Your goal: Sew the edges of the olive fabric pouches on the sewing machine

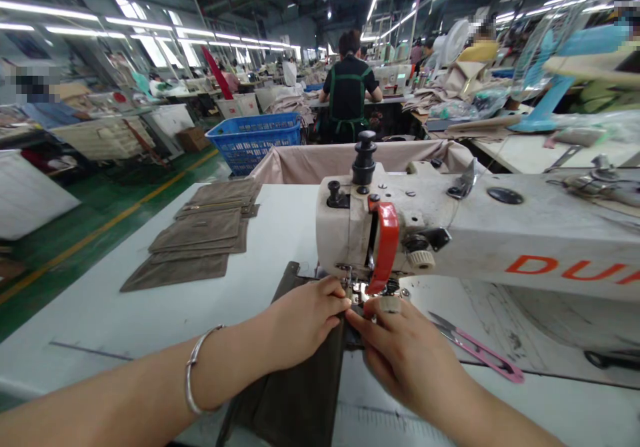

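Observation:
A dark olive-brown fabric piece lies on the white sewing table and runs under the needle area of an industrial sewing machine. My left hand rests on the fabric with its fingers pinched together at the fabric's edge, close to the presser foot. Right beside it my right hand has its fingers curled and pressed on the same edge; a ring-like band sits on one finger. The fingertips of both hands nearly meet. What lies directly under the needle is mostly hidden by my fingers and the machine head.
Thread snips with pink handles lie right of my right hand. Stacked brown fabric pieces are on the table's left. Behind the machine stand a cloth-lined bin and a blue basket. A co-worker sits further back.

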Tool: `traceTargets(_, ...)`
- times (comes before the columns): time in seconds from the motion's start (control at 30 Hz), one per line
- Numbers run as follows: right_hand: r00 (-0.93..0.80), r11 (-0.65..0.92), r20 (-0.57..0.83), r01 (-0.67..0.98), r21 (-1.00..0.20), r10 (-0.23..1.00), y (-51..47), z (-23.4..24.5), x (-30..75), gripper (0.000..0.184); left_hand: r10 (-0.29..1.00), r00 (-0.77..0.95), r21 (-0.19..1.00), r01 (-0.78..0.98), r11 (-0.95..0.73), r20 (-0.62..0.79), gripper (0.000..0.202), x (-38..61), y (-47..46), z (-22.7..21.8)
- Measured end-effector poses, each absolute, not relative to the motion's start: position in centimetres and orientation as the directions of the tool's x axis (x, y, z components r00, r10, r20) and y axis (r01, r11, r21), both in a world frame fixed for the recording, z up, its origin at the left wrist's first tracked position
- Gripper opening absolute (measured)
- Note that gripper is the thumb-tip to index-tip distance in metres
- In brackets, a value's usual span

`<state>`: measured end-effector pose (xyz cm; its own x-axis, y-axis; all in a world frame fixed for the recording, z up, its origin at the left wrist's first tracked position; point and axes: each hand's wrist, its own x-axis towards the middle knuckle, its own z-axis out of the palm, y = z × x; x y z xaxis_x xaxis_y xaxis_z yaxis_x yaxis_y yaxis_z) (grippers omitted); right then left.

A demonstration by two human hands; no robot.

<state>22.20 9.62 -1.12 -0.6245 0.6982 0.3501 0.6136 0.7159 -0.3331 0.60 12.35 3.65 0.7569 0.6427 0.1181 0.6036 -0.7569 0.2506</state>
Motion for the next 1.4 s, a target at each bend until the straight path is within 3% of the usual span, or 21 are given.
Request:
traceTargets(0.1, -0.632, 0.71, 0.325, 0.623, -0.327, 0.704, 9.6, -1.1, 22.2, 0.046, 0.682, 0.708, 0.314, 0.615, -0.724, 0.185, 0.027, 0.7, 12.1, 3.0)
traceTargets(0.23, -0.619, 0.708, 0.344, 0.625, -0.328, 0.706, 9.4, -1.2, 22.1, 0.045, 0.75, 0.639, 0.392, 0.654, -0.647, 0.173, 0.032, -0.8, 11.7, 2.9)
traceTargets(0.4, -0.574, 0.69, 0.384, 0.632, -0.354, 0.723, 9.3, -1.1, 21.9, 0.03, 0.961, 0.153, 0.307, 0.926, -0.221, 0.231, 0.035, -5.3, 10.7, 2.6)
traceTargets(0.47, -0.58, 0.677, 0.35, 0.632, -0.376, 0.736, 9.1, -0.6, 21.9, 0.031, 0.989, 0.049, 0.409, 0.907, -0.103, 0.141, 0.035, -6.1, 10.4, 2.3)
traceTargets(0.57, -0.534, 0.603, 0.301, 0.587, -0.54, 0.79, 8.1, 0.3, 21.4, 0.03, 0.995, -0.001, 0.797, 0.599, 0.08, -0.1, 0.03, -5.3, 9.8, 2.1)
traceTargets(0.63, -0.432, 0.448, 0.249, 0.452, -0.771, 0.867, 7.2, 0.7, 20.6, 0.026, 0.962, 0.068, 0.947, 0.207, 0.246, -0.265, 0.031, -4.3, 9.0, 2.0)
traceTargets(0.7, -0.327, 0.182, 0.12, 0.167, -0.969, 0.937, 6.2, 0.7, 19.5, 0.019, 0.906, 0.183, 0.916, -0.057, 0.397, -0.381, 0.032, -3.5, 7.7, 1.7)
traceTargets(0.73, -0.294, 0.041, 0.041, -0.005, -0.999, 0.955, 5.7, 0.5, 18.9, 0.016, 0.873, 0.224, 0.88, -0.106, 0.463, -0.433, 0.036, -3.5, 6.8, 1.5)
traceTargets(0.8, -0.278, -0.172, -0.094, -0.27, -0.947, 0.956, 4.5, -0.1, 17.7, 0.024, 0.785, 0.273, 0.801, -0.073, 0.594, -0.557, 0.057, -4.1, 4.7, 1.2)
traceTargets(0.87, -0.302, -0.284, -0.188, -0.317, -0.905, 0.935, 3.1, -0.9, 17.0, 0.034, 0.713, 0.249, 0.751, 0.116, 0.65, -0.655, 0.075, -5.5, 2.6, 1.2)
traceTargets(0.93, -0.346, -0.307, -0.236, -0.167, -0.937, 0.908, 1.4, -1.7, 16.8, 0.031, 0.801, 0.107, 0.75, 0.442, 0.492, -0.589, 0.074, -6.9, 0.9, 1.7)
traceTargets(1.0, -0.358, -0.2, -0.22, 0.094, -0.975, 0.907, -0.4, -2.5, 17.2, 0.019, 0.985, 0.037, 0.659, 0.748, 0.085, -0.169, 0.055, -7.5, -0.2, 2.7)
traceTargets(1.07, -0.346, 0.018, -0.117, 0.364, -0.931, 0.931, -2.0, -3.0, 17.9, 0.021, 0.926, 0.266, 0.378, 0.855, -0.355, 0.269, 0.04, -6.6, -0.6, 3.4)
traceTargets(1.1, -0.35, 0.153, -0.03, 0.481, -0.863, 0.936, -2.6, -3.1, 18.2, 0.023, 0.826, 0.441, 0.243, 0.809, -0.535, 0.35, 0.037, -5.7, -0.7, 3.6)
traceTargets(1.13, -0.366, 0.29, 0.077, 0.575, -0.765, 0.928, -3.0, -3.2, 18.5, 0.024, 0.729, 0.582, 0.147, 0.736, -0.66, 0.361, 0.033, -4.6, -0.7, 3.5)
traceTargets(1.2, -0.396, 0.507, 0.316, 0.673, -0.539, 0.862, -3.4, -3.2, 19.0, 0.017, 0.604, 0.716, 0.07, 0.623, -0.779, 0.351, 0.03, -2.5, -0.6, 2.9)
traceTargets(1.27, -0.42, 0.617, 0.484, 0.688, -0.382, 0.768, -3.3, -3.0, 19.4, 0.011, 0.57, 0.73, 0.096, 0.582, -0.808, 0.378, 0.035, -1.2, -0.5, 1.8)
traceTargets(1.4, -0.492, 0.744, 0.599, 0.604, -0.287, 0.631, -2.5, -2.9, 20.1, 0.02, 0.614, 0.645, 0.243, 0.573, -0.783, 0.456, 0.029, -1.3, -0.7, -0.3)
